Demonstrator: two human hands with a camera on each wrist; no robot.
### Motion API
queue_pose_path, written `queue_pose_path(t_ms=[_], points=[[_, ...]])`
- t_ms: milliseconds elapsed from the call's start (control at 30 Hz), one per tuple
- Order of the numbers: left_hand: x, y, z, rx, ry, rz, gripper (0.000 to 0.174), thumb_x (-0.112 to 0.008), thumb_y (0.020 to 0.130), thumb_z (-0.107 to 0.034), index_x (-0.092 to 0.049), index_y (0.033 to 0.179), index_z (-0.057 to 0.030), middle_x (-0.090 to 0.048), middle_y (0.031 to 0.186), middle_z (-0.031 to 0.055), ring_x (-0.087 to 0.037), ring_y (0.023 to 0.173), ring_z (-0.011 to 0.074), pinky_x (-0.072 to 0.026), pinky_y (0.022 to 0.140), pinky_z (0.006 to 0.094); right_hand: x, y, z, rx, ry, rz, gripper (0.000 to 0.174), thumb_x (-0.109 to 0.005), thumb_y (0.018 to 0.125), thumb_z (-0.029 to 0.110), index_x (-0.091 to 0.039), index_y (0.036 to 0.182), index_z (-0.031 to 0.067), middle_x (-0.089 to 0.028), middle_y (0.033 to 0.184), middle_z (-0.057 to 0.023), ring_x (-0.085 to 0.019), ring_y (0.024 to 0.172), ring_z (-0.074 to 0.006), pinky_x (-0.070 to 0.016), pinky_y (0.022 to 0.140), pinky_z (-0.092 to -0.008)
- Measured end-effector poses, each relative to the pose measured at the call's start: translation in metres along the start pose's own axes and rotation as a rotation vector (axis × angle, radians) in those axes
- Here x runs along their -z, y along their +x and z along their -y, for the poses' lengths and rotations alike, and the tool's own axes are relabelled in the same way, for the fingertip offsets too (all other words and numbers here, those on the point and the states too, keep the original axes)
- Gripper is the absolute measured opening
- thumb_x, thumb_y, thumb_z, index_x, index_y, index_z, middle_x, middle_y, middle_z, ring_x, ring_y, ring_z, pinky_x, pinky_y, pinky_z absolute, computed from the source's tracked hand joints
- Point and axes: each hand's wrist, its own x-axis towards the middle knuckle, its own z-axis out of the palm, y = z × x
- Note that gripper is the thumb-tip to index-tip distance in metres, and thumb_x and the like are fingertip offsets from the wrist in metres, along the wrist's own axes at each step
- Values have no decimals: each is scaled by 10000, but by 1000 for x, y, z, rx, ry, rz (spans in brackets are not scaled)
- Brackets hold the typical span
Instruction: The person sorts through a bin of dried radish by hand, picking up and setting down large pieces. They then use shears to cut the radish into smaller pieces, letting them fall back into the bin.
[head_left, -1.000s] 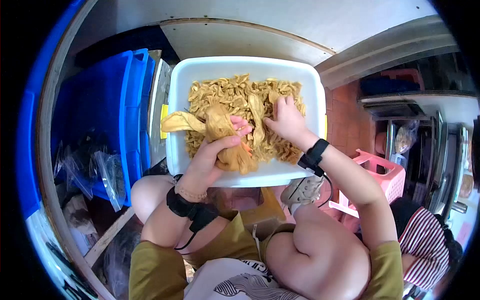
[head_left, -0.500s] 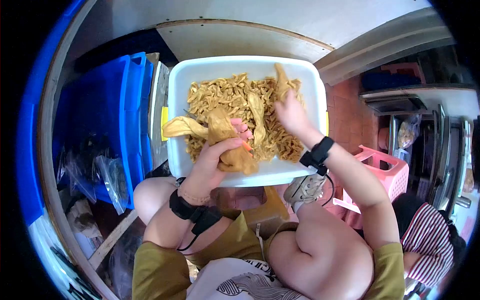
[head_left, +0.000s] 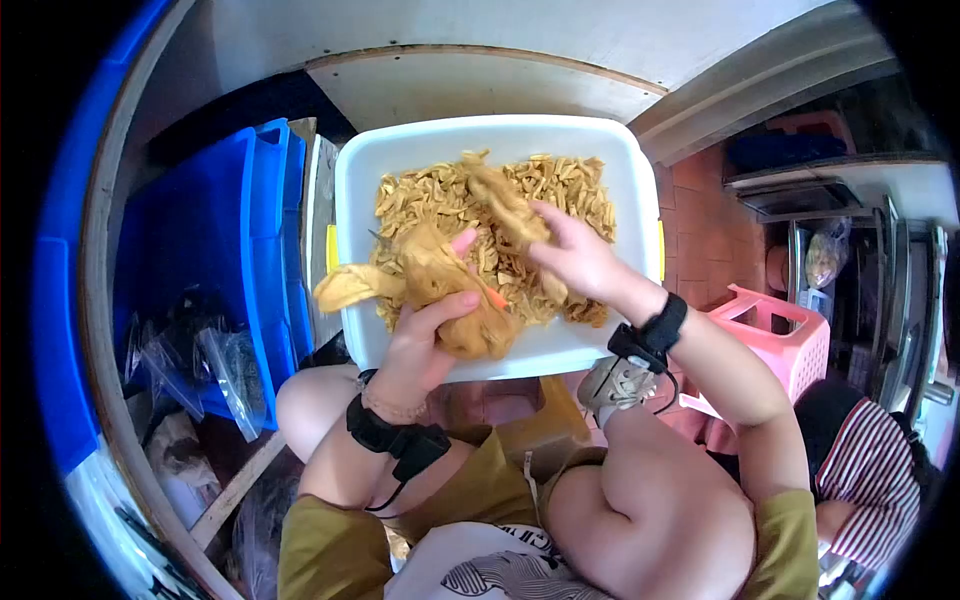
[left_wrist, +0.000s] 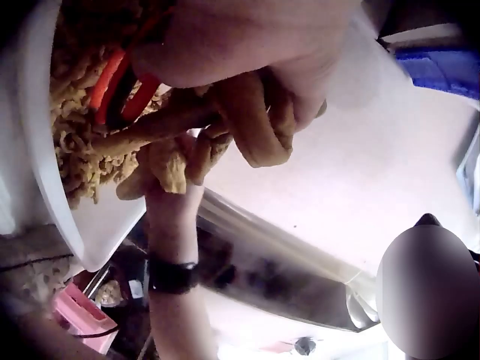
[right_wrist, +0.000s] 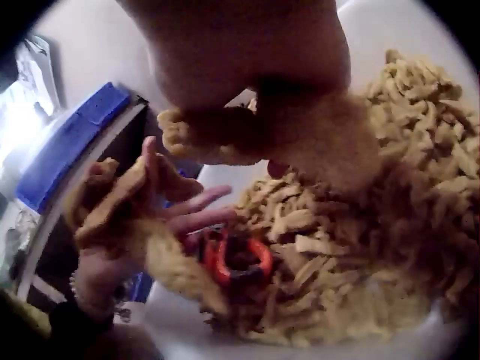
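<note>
In the head view my left hand (head_left: 425, 335) holds several large, limp, tan dried-looking pieces (head_left: 430, 270) over the near left of a white plastic tub (head_left: 355, 165). Orange-and-black scissors handles (right_wrist: 259, 262) show beside its fingers in the right wrist view; the blades are mostly hidden. My right hand (head_left: 590, 262) pinches a long tan piece (head_left: 500, 205), blurred, above the tub's middle. Beneath both hands lies a heap of small cut tan strips (head_left: 420, 195).
Blue crates (head_left: 200, 260) with clear plastic bags (head_left: 230, 375) stand on the left. A pink plastic stool (head_left: 775, 340) is at the right, near another person in a striped top (head_left: 875, 480). A pale wall (head_left: 480, 85) rises behind the tub.
My right hand reached into the heap's right side, lifted a long tan piece and brought it left toward the left hand. The left hand keeps its hold, almost unmoved.
</note>
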Motion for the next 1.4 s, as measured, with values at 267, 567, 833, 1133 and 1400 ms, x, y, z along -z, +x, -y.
queue_pose_path(t_ms=[267, 567, 833, 1133, 1400], points=[[14, 7, 1, 41, -198, 23, 425, -559, 833, 14, -487, 1247, -47, -528, 1162, 90, -527, 1182, 267, -426, 1018, 408, 19, 33, 8, 303, -152, 139, 336, -576, 834, 149, -603, 1143, 19, -617, 1070, -147, -546, 1058, -286, -425, 944, -371], [12, 6, 2, 93, -75, -50, 351, -595, 818, 20, -532, 1155, -53, -553, 1115, 65, -563, 1143, 260, -441, 997, 408, 24, 90, -54, 295, -1109, -85, 554, -597, 742, 115, -503, 1282, 33, -570, 1202, -157, -495, 1182, -297, -337, 1016, -419], [13, 6, -7, 124, -134, -67, 357, -582, 818, 20, -533, 1164, -51, -555, 1098, 64, -566, 1115, 253, -442, 979, 389, 19, 35, -34, 195, -999, 401, 563, -585, 730, 142, -545, 1286, 60, -584, 1203, -130, -487, 1185, -282, -311, 1030, -479], [2, -2, -17, 96, -58, -55, 361, -555, 828, -2, -521, 1187, -34, -549, 1107, 84, -553, 1114, 260, -430, 983, 388, 7, 37, -37, -178, -996, -66, 784, -544, 813, 294, -226, 1459, -17, -196, 1497, -322, -263, 1366, -457, -221, 1126, -466], [8, -4, -51, 50, 121, -21, 458, -582, 748, -40, -502, 1197, 1, -549, 1160, 146, -546, 1126, 305, -434, 995, 439, -31, 9, -38, 158, -680, -19, 692, -603, 774, 232, -362, 1377, -8, -430, 1337, -281, -456, 1184, -425, -343, 1035, -490]])
